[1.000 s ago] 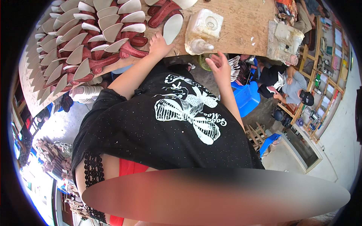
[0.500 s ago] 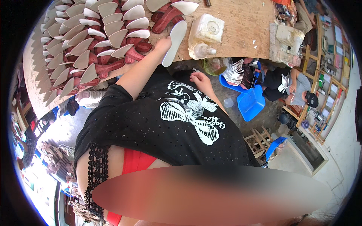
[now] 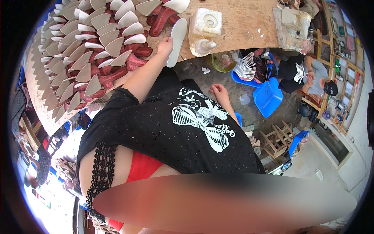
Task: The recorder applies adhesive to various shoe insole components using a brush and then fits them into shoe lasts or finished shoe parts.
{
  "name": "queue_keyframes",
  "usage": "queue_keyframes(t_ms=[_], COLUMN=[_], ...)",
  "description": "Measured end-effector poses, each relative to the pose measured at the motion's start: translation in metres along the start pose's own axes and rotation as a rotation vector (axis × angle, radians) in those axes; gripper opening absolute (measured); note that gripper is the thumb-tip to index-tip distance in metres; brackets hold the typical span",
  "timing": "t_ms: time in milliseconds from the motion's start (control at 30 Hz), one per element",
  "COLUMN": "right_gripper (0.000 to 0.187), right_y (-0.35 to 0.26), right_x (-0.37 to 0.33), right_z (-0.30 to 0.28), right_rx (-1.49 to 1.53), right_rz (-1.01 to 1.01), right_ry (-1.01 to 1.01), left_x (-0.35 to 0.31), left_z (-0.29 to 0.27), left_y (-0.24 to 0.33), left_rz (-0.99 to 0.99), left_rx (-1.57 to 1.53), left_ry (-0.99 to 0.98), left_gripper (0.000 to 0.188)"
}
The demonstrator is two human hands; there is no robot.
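My left hand (image 3: 165, 46) is closed on the edge of a pale insole (image 3: 178, 41), which it holds upright at the table's near edge. Beside it, many dark red strap uppers (image 3: 111, 80) lie in rows with pale insoles (image 3: 94, 85) sticking up from them. My right hand (image 3: 220, 93) hangs in front of my body, away from the table, fingers loosely bent and apart, holding nothing that I can see. A crumpled white scrap (image 3: 205, 70) shows over the floor, between that hand and the table.
On the wooden table (image 3: 245, 23) stand a white block-shaped container (image 3: 206, 22) and a squeeze bottle (image 3: 204, 46). Below the edge are a greenish basin (image 3: 224, 62) and blue tubs (image 3: 268, 97). A seated person (image 3: 317, 74) works at the right. Wooden racks (image 3: 278, 138) stand behind.
My right hand has drawn back from the table, and the white scrap that was by its fingers is now apart from it. My left hand still holds the insole; the view has shifted somewhat.
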State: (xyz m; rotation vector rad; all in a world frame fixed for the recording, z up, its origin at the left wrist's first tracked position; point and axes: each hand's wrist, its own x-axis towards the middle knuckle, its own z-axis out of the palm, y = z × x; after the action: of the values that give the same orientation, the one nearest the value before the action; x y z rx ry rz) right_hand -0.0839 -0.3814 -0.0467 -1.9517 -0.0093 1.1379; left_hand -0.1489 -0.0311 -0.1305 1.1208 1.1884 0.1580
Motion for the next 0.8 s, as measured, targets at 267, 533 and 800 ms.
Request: queue_keyframes(t_ms=[267, 533, 800], right_gripper=[0.027, 0.023, 0.02], right_y=[0.144, 0.362, 0.387], right_x=[-0.037, -0.07, -0.103], right_z=[-0.068, -0.123, -0.136], right_rx=[-0.109, -0.221, -0.081], right_rz=[0.169, 0.25, 0.336], right_ry=[0.155, 0.041, 0.015], left_x=[-0.006, -0.056, -0.202], left_z=[-0.002, -0.021, -0.012], left_y=[-0.009, -0.023, 0.03], left_rz=[0.019, 0.195, 0.255], left_rx=[-0.16, -0.647, -0.863], left_ry=[0.074, -0.003, -0.263], left_gripper=[0.031, 0.023, 0.058])
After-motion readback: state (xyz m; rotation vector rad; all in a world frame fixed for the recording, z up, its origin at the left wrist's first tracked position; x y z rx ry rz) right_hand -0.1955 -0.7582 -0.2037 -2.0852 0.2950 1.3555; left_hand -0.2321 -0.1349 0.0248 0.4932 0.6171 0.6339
